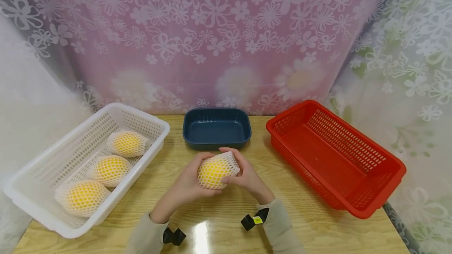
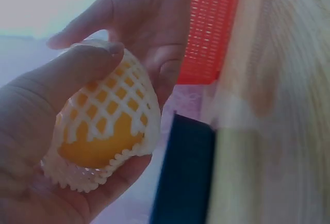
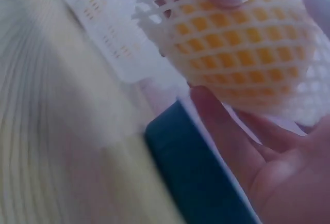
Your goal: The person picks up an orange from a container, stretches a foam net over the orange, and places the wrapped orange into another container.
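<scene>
Above the table's middle, a yellow fruit (image 1: 212, 171) in a white foam net sleeve is held between both hands. My left hand (image 1: 188, 181) grips its left side. In the left wrist view the left thumb lies over the netting, and bare yellow skin shows past the net's scalloped edge. At the sleeve's right end, my right hand (image 1: 248, 175) holds fruit and net between thumb and fingers. Several netted yellow fruits (image 1: 112, 171) lie in a white basket (image 1: 135, 175) on the left. Just beyond the hands stands a dark blue basin (image 1: 217, 144).
To the right, a red slotted basket (image 1: 318, 156) sits at an angle on the wooden table (image 1: 219, 222). Behind the table hangs a pink floral curtain (image 1: 212, 50). Black straps with small blocks are on both wrists.
</scene>
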Tool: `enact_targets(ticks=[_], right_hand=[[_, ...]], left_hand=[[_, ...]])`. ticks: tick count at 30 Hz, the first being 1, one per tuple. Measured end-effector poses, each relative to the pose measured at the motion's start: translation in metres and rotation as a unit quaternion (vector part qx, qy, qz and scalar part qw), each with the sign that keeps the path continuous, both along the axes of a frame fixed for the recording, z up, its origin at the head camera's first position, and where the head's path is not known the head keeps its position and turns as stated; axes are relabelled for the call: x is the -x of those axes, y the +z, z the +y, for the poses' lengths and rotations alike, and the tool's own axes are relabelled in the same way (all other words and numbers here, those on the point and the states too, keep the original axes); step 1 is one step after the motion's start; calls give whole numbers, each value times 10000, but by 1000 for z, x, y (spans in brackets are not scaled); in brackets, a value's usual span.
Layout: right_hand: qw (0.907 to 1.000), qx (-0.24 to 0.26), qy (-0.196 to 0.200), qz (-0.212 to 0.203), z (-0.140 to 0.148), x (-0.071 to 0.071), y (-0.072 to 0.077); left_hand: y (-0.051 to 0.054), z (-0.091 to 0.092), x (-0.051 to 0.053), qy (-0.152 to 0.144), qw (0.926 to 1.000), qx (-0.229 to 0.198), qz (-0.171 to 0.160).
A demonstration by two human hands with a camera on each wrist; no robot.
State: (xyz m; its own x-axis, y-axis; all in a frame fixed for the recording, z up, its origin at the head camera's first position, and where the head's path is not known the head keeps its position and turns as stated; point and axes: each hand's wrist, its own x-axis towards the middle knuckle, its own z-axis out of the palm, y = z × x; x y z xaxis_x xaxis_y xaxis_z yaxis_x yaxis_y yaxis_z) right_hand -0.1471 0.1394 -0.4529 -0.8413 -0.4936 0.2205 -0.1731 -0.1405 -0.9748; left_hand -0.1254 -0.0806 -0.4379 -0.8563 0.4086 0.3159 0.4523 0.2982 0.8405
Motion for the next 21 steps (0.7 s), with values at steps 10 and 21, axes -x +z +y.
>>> enact_targets(ticks=[10, 21], right_hand=[[9993, 296, 6, 231, -10, -17, 23], [9939, 403, -119, 1018, -38, -37, 37]], left_hand=[[24, -16, -15, 53, 9999, -154, 26], [35, -42, -36, -632, 9626, -1801, -1921]])
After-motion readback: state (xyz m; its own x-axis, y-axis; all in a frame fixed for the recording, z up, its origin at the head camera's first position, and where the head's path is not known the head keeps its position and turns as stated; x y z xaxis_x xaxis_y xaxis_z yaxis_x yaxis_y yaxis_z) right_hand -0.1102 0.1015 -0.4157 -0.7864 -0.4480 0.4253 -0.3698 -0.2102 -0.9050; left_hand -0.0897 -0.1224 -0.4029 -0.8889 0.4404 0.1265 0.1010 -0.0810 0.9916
